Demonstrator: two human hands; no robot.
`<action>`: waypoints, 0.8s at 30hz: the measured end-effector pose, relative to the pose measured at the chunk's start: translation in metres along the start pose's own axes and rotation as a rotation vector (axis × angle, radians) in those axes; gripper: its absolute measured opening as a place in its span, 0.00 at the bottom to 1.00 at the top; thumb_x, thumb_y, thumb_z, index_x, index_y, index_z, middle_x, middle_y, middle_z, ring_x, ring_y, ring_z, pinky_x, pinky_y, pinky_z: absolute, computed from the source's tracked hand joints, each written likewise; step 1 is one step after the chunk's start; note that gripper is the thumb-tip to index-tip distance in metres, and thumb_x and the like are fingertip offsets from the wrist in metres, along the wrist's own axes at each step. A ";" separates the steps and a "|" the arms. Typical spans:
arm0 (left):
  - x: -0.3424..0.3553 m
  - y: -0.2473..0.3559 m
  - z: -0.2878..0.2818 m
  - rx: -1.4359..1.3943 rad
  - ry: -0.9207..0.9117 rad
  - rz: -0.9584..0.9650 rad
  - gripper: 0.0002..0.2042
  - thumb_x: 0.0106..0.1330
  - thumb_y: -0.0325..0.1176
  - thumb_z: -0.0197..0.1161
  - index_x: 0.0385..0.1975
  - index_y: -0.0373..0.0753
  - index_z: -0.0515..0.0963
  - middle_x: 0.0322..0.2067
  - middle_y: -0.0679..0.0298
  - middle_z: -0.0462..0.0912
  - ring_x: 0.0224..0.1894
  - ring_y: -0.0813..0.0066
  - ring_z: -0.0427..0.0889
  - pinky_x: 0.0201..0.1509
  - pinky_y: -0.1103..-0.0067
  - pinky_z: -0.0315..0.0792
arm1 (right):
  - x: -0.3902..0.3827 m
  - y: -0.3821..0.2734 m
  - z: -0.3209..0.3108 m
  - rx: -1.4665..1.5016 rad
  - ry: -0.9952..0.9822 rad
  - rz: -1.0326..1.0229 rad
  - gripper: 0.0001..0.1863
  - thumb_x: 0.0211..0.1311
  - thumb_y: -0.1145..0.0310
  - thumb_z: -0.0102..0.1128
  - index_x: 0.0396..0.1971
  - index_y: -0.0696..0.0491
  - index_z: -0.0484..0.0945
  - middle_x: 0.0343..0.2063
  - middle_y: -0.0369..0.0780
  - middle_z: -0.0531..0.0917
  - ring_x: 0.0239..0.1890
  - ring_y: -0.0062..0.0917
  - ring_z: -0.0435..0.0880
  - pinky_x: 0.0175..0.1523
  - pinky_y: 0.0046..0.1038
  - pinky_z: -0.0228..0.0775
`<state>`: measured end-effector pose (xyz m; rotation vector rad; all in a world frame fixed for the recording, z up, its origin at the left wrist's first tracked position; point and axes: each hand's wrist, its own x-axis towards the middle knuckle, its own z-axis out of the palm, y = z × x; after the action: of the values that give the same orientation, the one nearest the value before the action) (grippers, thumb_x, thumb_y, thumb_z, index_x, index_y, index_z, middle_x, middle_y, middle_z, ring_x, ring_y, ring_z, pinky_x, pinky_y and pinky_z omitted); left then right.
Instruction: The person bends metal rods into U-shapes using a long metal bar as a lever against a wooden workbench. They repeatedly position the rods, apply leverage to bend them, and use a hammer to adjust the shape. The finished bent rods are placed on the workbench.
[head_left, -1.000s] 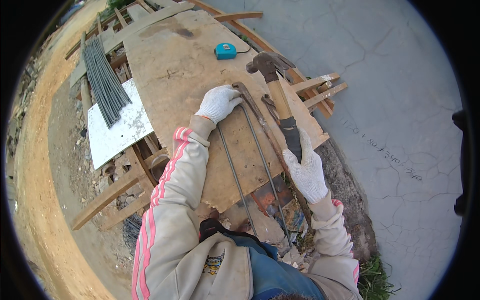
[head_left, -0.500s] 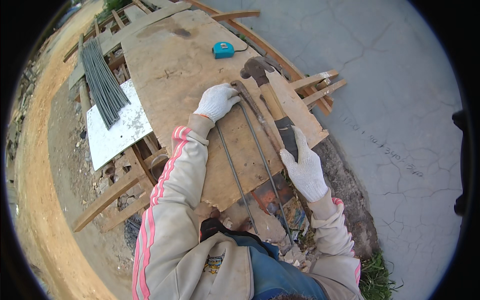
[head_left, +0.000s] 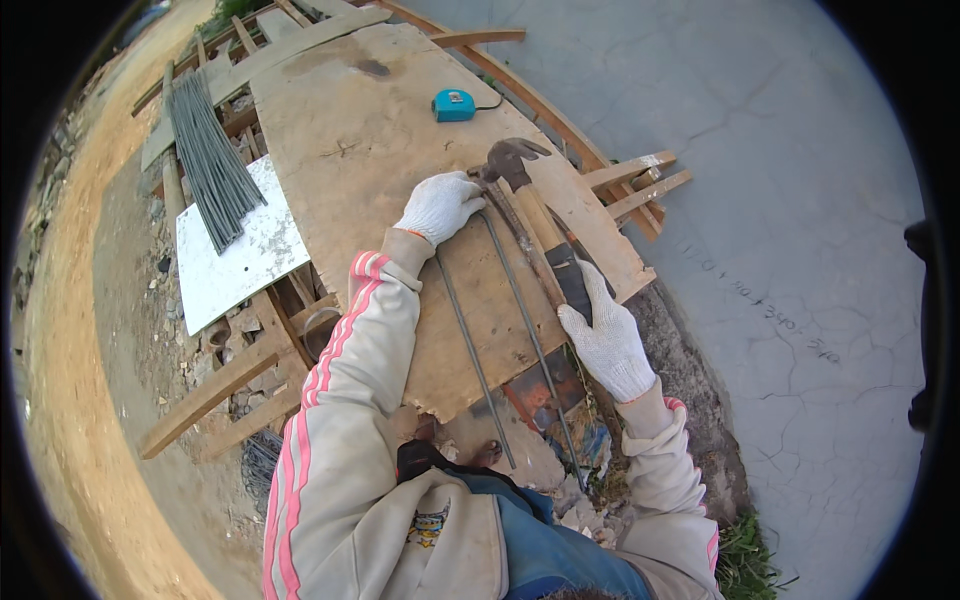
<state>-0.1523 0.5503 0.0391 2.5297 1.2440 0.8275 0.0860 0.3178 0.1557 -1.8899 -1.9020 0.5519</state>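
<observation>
My white-gloved left hand (head_left: 440, 208) is closed on the bend of a thin steel rod (head_left: 516, 300), whose two long legs run back toward me over a plywood board (head_left: 340, 180). My gloved right hand (head_left: 605, 330) grips the black-wrapped handle of a claw hammer (head_left: 538, 215), its head at the top of a rusty bar (head_left: 515, 222) beside the rod and my left fingers; contact is unclear. A dark metal piece shows partly behind the hammer handle. A teal tape measure (head_left: 453, 106) lies on the board's far part.
A bundle of grey rods (head_left: 205, 160) lies on the left over a white sheet (head_left: 240, 270). Wooden battens (head_left: 210, 400) jut out around the board over rubble. A cracked grey concrete surface (head_left: 790, 200) is on the right, a dirt path (head_left: 70, 330) at the far left.
The hammer has come down and left, its head lowered from above the rusty bar's end to right at it. My left hand has stayed on the rod.
</observation>
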 end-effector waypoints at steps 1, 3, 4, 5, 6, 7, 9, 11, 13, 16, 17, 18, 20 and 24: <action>-0.001 0.000 -0.001 0.008 -0.020 -0.008 0.14 0.71 0.43 0.65 0.43 0.40 0.89 0.41 0.53 0.86 0.48 0.48 0.85 0.52 0.60 0.78 | 0.000 0.002 0.002 0.005 -0.048 0.034 0.35 0.74 0.58 0.62 0.76 0.53 0.64 0.53 0.60 0.84 0.58 0.56 0.84 0.61 0.43 0.77; 0.002 0.000 -0.002 0.023 -0.025 -0.017 0.14 0.71 0.43 0.65 0.43 0.39 0.89 0.41 0.53 0.86 0.48 0.48 0.85 0.53 0.60 0.78 | -0.001 0.008 -0.001 0.086 -0.056 0.016 0.35 0.74 0.58 0.63 0.76 0.54 0.64 0.56 0.60 0.84 0.60 0.56 0.83 0.63 0.43 0.76; 0.001 0.001 -0.002 0.025 -0.034 -0.017 0.14 0.71 0.42 0.65 0.43 0.39 0.88 0.41 0.53 0.86 0.48 0.48 0.85 0.53 0.60 0.78 | -0.005 0.010 -0.002 0.139 -0.087 0.064 0.36 0.74 0.57 0.63 0.76 0.54 0.64 0.57 0.60 0.83 0.61 0.56 0.82 0.64 0.42 0.76; 0.002 0.001 -0.003 0.024 -0.059 -0.024 0.14 0.71 0.42 0.65 0.43 0.39 0.88 0.41 0.53 0.86 0.48 0.48 0.85 0.53 0.60 0.78 | -0.006 0.011 -0.002 0.133 -0.076 0.060 0.36 0.74 0.57 0.63 0.77 0.54 0.64 0.58 0.60 0.82 0.62 0.55 0.82 0.65 0.42 0.75; 0.002 0.001 -0.004 0.003 -0.042 -0.012 0.14 0.71 0.42 0.64 0.44 0.39 0.88 0.42 0.52 0.86 0.49 0.48 0.85 0.54 0.61 0.78 | -0.008 0.011 -0.003 0.139 -0.059 0.057 0.37 0.74 0.56 0.63 0.77 0.54 0.63 0.60 0.60 0.82 0.64 0.55 0.81 0.66 0.42 0.74; 0.000 0.000 -0.005 -0.026 -0.052 -0.012 0.14 0.72 0.41 0.64 0.46 0.39 0.88 0.43 0.52 0.87 0.50 0.48 0.85 0.55 0.62 0.78 | -0.011 0.011 -0.003 0.147 -0.045 0.058 0.37 0.74 0.56 0.63 0.77 0.54 0.63 0.61 0.59 0.81 0.65 0.55 0.80 0.67 0.41 0.73; -0.001 -0.003 -0.010 -0.188 -0.010 -0.037 0.15 0.71 0.41 0.63 0.48 0.39 0.87 0.45 0.51 0.87 0.51 0.48 0.86 0.57 0.62 0.78 | -0.014 0.010 -0.003 0.178 -0.033 0.107 0.38 0.74 0.55 0.63 0.78 0.55 0.62 0.63 0.59 0.80 0.67 0.54 0.79 0.69 0.40 0.72; -0.004 -0.004 -0.013 -0.464 0.081 -0.091 0.17 0.71 0.43 0.63 0.50 0.40 0.87 0.46 0.51 0.88 0.51 0.48 0.86 0.58 0.62 0.79 | -0.015 0.010 -0.001 0.195 -0.022 0.135 0.39 0.75 0.54 0.63 0.78 0.55 0.62 0.64 0.58 0.79 0.68 0.54 0.78 0.70 0.40 0.71; -0.005 -0.003 -0.014 -0.477 0.049 -0.108 0.18 0.70 0.43 0.63 0.52 0.40 0.86 0.48 0.52 0.88 0.53 0.49 0.86 0.60 0.63 0.78 | -0.016 0.012 0.001 0.198 -0.019 0.136 0.40 0.75 0.53 0.62 0.78 0.56 0.61 0.65 0.58 0.79 0.68 0.54 0.77 0.71 0.40 0.70; -0.006 -0.001 -0.009 -0.338 0.052 -0.051 0.16 0.69 0.42 0.64 0.49 0.39 0.88 0.48 0.54 0.89 0.53 0.51 0.86 0.60 0.65 0.78 | -0.012 0.014 0.005 0.166 -0.012 0.065 0.40 0.75 0.53 0.63 0.78 0.56 0.62 0.66 0.58 0.78 0.69 0.53 0.77 0.71 0.40 0.70; -0.006 -0.001 -0.007 -0.316 0.065 -0.043 0.16 0.69 0.42 0.65 0.47 0.39 0.88 0.48 0.55 0.89 0.53 0.51 0.86 0.60 0.65 0.78 | -0.010 0.014 0.005 0.172 -0.052 0.082 0.39 0.75 0.53 0.63 0.78 0.56 0.62 0.66 0.58 0.78 0.69 0.53 0.77 0.72 0.39 0.69; -0.006 -0.002 -0.005 -0.296 0.067 -0.046 0.15 0.69 0.42 0.65 0.46 0.39 0.89 0.48 0.56 0.89 0.53 0.52 0.86 0.60 0.66 0.78 | -0.009 0.013 0.004 0.179 -0.093 0.098 0.39 0.74 0.54 0.63 0.78 0.56 0.62 0.66 0.58 0.78 0.69 0.52 0.77 0.72 0.39 0.69; -0.006 -0.005 -0.002 -0.285 0.060 -0.031 0.14 0.69 0.40 0.66 0.44 0.37 0.89 0.50 0.55 0.89 0.53 0.53 0.87 0.60 0.66 0.78 | -0.007 0.009 0.000 0.172 -0.112 0.099 0.38 0.75 0.54 0.63 0.77 0.57 0.63 0.65 0.58 0.79 0.69 0.51 0.78 0.72 0.38 0.69; -0.003 -0.013 0.002 -0.279 0.076 0.022 0.14 0.68 0.42 0.66 0.43 0.40 0.90 0.48 0.57 0.90 0.52 0.53 0.86 0.58 0.65 0.78 | -0.009 -0.008 -0.018 0.150 0.079 -0.012 0.37 0.75 0.56 0.63 0.76 0.59 0.64 0.63 0.57 0.81 0.67 0.45 0.81 0.71 0.37 0.70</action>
<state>-0.1613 0.5560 0.0306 2.3120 1.0406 1.0315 0.0889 0.3090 0.1757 -1.7769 -1.7694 0.5898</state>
